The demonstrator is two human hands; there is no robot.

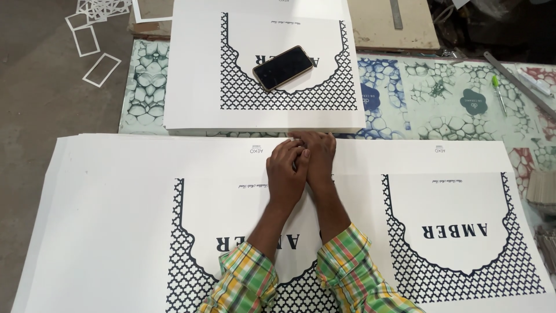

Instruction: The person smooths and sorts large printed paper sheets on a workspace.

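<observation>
Sleeves (324,272): plaid, nearest the lens.
Left hand (286,174): curled, knuckles up, pressing the printed sheet stack (116,220), holding nothing.
Right hand (317,152): flat beside it, at the stack's far edge, holding nothing.

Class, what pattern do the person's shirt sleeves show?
The sleeves are plaid: green, yellow, orange and white checks, clearest in the head view.

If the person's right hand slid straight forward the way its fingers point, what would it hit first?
Most likely the near edge of the smaller stack of printed sheets, just beyond the right hand. The black phone lies farther back.
</observation>
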